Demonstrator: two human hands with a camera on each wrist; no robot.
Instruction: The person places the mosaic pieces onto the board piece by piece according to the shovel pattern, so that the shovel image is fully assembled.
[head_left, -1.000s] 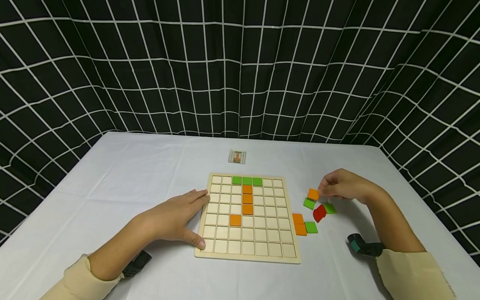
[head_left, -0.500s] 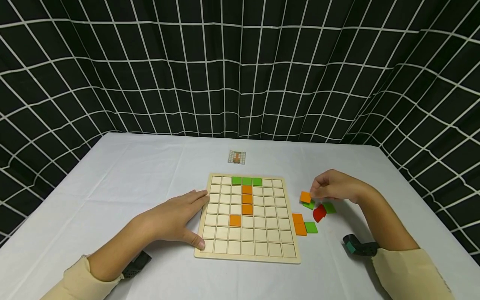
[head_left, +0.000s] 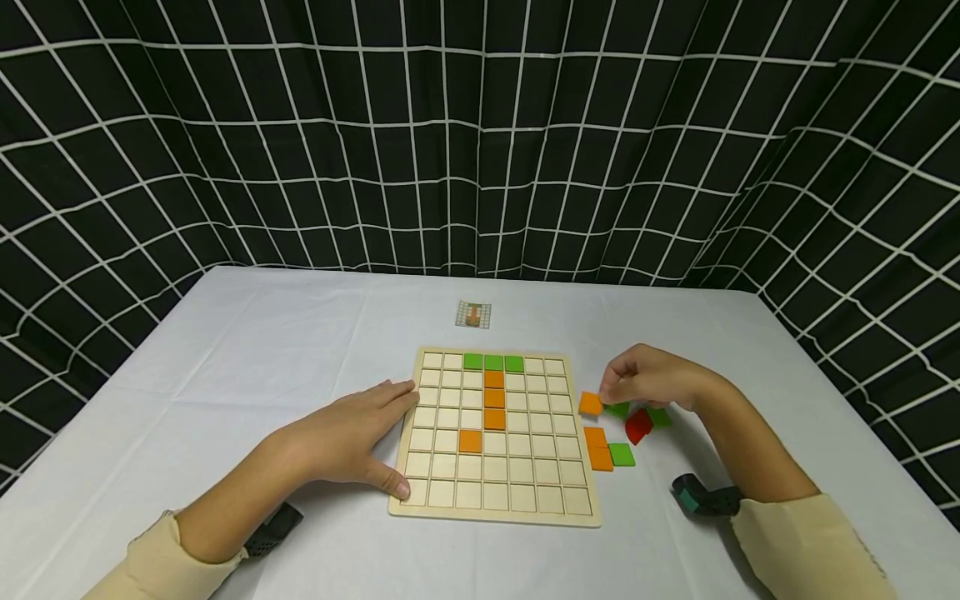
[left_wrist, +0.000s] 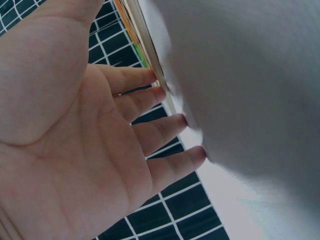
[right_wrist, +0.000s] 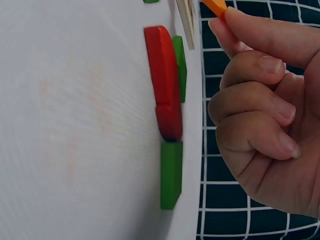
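Note:
My right hand (head_left: 652,379) pinches an orange square tile (head_left: 590,404) between thumb and index finger, just off the right edge of a wooden grid board (head_left: 495,519). In the right wrist view the other fingers curl inward, and only a corner of the orange tile (right_wrist: 216,7) shows. My left hand (head_left: 337,437) lies against the board's left side, thumb on the near left corner. Its fingers (left_wrist: 165,127) are extended along the edge in the left wrist view. Three green tiles (head_left: 493,363) fill part of the top row; three orange tiles (head_left: 494,398) run below, with another orange tile (head_left: 471,441) lower left.
Beside the board lie two loose orange tiles (head_left: 600,458) and a green tile (head_left: 622,455). Red pieces (head_left: 638,427) sit between more green tiles (head_left: 660,417), partly under the right hand. A small picture card (head_left: 473,315) lies beyond the board on the white cloth (head_left: 300,333).
My right hand has moved left with the orange tile, from above the loose green tile to the board's right edge. The left hand and the board have stayed put.

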